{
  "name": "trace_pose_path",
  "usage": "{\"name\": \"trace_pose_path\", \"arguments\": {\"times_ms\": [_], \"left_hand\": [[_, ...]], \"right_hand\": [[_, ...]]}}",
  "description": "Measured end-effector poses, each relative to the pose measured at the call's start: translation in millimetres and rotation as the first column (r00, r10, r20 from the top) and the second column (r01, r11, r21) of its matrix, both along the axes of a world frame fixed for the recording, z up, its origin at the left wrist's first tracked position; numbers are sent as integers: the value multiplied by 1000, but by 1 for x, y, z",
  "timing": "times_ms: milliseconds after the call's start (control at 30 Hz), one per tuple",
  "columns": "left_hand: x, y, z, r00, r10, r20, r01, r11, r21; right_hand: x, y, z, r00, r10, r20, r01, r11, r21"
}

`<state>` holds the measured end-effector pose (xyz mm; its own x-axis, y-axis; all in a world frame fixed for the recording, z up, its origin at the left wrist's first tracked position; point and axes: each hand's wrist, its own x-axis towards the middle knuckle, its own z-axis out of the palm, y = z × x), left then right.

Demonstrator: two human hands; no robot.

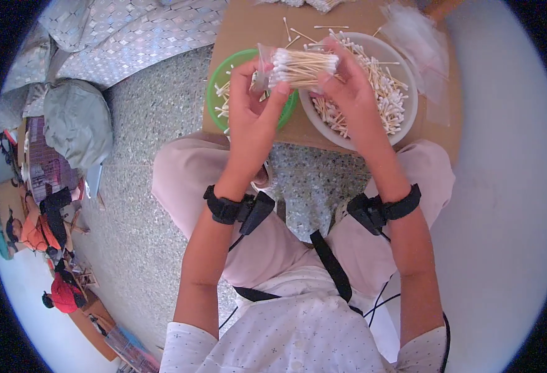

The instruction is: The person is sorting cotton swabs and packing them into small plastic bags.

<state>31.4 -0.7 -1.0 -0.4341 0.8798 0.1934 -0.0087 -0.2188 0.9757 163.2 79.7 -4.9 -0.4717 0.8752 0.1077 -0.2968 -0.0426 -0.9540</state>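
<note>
A bundle of wooden cotton swabs (303,67) lies sideways between both hands, its white-tipped left end inside a small clear plastic bag (264,65). My left hand (253,99) grips the bag and that end of the bundle. My right hand (345,79) clasps the bundle's right end. Both hands hover above a small brown table (248,25). Under the right hand stands a white bowl (410,93) heaped with loose cotton swabs (385,99). Under the left hand sits a green bowl (214,87) with a few swabs in it.
Several loose swabs lie on the table behind the bowls. A pile of clear plastic bags (419,43) rests at the table's right corner. The floor is speckled stone (136,205). A grey bag (77,121) and colourful clutter (50,217) sit at the left.
</note>
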Motion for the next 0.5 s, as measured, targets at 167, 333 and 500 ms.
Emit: {"name": "trace_pose_path", "arguments": {"times_ms": [167, 333, 500], "left_hand": [[0, 0, -2, 996, -41, 74, 37, 998, 56], [-2, -1, 7, 999, -8, -35, 9, 1000, 17], [-10, -3, 5, 985, -37, -167, 44, 998, 36]], "right_hand": [[2, 1, 2, 998, 44, 41, -41, 997, -72], [3, 1, 5, 1000, -23, 1, 23, 999, 35], [3, -3, 3, 992, -18, 125, 23, 999, -40]]}}
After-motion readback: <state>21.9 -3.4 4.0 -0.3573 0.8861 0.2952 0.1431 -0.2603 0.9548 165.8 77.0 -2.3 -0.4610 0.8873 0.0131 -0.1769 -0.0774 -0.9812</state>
